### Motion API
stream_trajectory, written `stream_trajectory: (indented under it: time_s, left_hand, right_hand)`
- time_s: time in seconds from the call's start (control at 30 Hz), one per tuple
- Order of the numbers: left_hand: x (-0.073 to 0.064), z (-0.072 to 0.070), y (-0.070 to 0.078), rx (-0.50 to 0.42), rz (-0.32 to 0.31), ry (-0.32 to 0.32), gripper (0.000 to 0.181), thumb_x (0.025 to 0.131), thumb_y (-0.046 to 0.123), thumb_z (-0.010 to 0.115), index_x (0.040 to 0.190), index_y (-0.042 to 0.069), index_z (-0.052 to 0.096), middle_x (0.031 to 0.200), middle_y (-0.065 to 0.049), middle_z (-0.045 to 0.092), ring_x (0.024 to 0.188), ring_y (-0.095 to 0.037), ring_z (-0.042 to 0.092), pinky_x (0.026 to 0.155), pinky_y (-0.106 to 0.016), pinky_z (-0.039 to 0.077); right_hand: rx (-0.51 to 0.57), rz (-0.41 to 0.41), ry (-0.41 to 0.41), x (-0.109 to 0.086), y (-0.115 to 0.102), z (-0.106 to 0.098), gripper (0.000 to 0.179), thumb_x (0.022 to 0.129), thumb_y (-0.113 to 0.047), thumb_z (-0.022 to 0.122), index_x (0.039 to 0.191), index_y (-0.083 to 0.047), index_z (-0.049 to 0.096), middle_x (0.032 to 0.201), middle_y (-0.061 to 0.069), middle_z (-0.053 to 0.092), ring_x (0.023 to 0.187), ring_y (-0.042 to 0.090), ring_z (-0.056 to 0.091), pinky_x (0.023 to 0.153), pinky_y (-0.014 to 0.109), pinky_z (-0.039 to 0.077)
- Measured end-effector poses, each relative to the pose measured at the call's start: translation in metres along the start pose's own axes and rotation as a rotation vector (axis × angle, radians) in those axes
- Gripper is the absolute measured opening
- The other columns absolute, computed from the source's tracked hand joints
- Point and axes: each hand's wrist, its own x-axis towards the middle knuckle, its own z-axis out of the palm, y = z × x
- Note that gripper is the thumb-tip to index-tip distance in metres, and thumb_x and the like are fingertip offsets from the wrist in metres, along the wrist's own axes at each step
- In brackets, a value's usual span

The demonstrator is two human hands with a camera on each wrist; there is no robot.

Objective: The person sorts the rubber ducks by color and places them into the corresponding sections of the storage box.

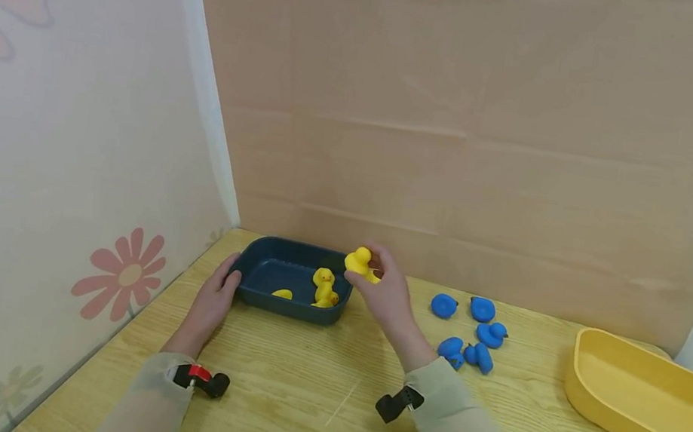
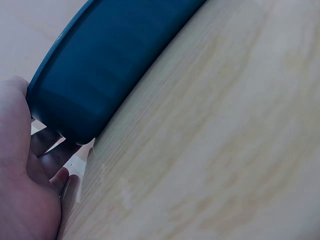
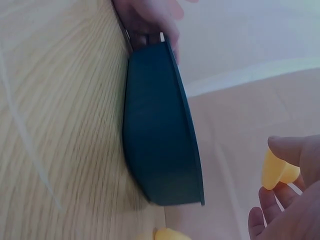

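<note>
My right hand (image 1: pixel 385 291) pinches a yellow rubber duck (image 1: pixel 358 259) between thumb and fingers, just above the right end of a dark blue tray (image 1: pixel 286 307). In the right wrist view, the held duck (image 3: pixel 274 167) is partly hidden by the fingers. My left hand (image 1: pixel 214 301) grips the tray's left end, its thumb at the rim and fingers along the outside, as the left wrist view also shows. Inside the tray lie several yellow ducks (image 1: pixel 324 290), one mostly hidden behind the front wall. Another yellow piece (image 3: pixel 171 234) shows at the right wrist view's bottom edge.
Several blue ducks (image 1: pixel 480 356) lie loosely grouped on the wooden table (image 1: pixel 288 397), right of my right hand. A larger yellow tray (image 1: pixel 641 430) stands at the far right. Behind the table hangs a tan backdrop (image 1: pixel 467 152); a flower-patterned wall (image 1: pixel 87 165) borders the left.
</note>
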Motion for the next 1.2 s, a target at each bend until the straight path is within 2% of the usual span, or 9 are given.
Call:
stream_trajectory:
  time_s: [0.17, 0.33, 0.53, 0.77, 0.9, 1.2]
  left_hand:
    - [-0.001, 0.0, 0.001, -0.003, 0.008, 0.001, 0.06, 0.122, 0.036, 0.039, 0.177, 0.015, 0.028, 0.181, -0.013, 0.026, 0.167, -0.039, 0.019, 0.133, -0.062, 0.017]
    - [-0.001, 0.0, 0.001, -0.006, 0.002, 0.0, 0.06, 0.122, 0.035, 0.04, 0.177, 0.016, 0.028, 0.181, -0.013, 0.026, 0.167, -0.039, 0.02, 0.133, -0.062, 0.017]
    - [-0.001, 0.0, 0.002, -0.002, -0.002, 0.001, 0.06, 0.122, 0.036, 0.04, 0.177, 0.017, 0.028, 0.181, -0.013, 0.026, 0.167, -0.04, 0.02, 0.133, -0.062, 0.017]
    - [-0.001, 0.0, 0.001, -0.004, -0.006, -0.001, 0.061, 0.122, 0.04, 0.039, 0.178, 0.02, 0.027, 0.181, -0.011, 0.026, 0.167, -0.037, 0.02, 0.134, -0.06, 0.017]
    - [0.0, 0.0, 0.0, -0.009, -0.003, -0.002, 0.061, 0.121, 0.042, 0.039, 0.178, 0.021, 0.027, 0.181, -0.01, 0.027, 0.167, -0.037, 0.02, 0.134, -0.06, 0.018]
    - [0.0, 0.0, 0.0, -0.023, -0.002, -0.004, 0.062, 0.121, 0.043, 0.039, 0.178, 0.02, 0.027, 0.181, -0.011, 0.027, 0.167, -0.036, 0.02, 0.134, -0.059, 0.017]
  right_hand:
    - [0.0, -0.02, -0.043, -0.003, -0.006, 0.012, 0.059, 0.101, -0.014, 0.084, 0.155, -0.009, 0.06, 0.141, 0.012, 0.067, 0.128, 0.034, 0.06, 0.118, 0.058, 0.043]
    - [-0.008, -0.03, -0.075, -0.006, -0.008, 0.022, 0.061, 0.1, -0.009, 0.084, 0.156, -0.007, 0.06, 0.148, 0.014, 0.061, 0.132, 0.035, 0.061, 0.118, 0.058, 0.047]
    - [-0.042, -0.062, -0.121, -0.01, -0.008, 0.033, 0.063, 0.099, -0.007, 0.085, 0.156, -0.005, 0.06, 0.141, 0.017, 0.056, 0.127, 0.036, 0.063, 0.11, 0.055, 0.055]
    - [-0.131, -0.126, -0.171, -0.011, 0.0, 0.044, 0.063, 0.098, -0.011, 0.086, 0.156, -0.005, 0.061, 0.133, 0.013, 0.06, 0.12, 0.035, 0.064, 0.107, 0.057, 0.056]
    - [-0.136, -0.13, -0.189, -0.009, 0.006, 0.048, 0.062, 0.099, -0.011, 0.086, 0.155, -0.003, 0.062, 0.13, 0.012, 0.063, 0.12, 0.037, 0.062, 0.107, 0.059, 0.056]
    - [-0.223, -0.127, -0.201, -0.01, 0.006, 0.054, 0.059, 0.1, -0.014, 0.085, 0.154, -0.007, 0.063, 0.135, 0.012, 0.07, 0.124, 0.037, 0.066, 0.106, 0.054, 0.057]
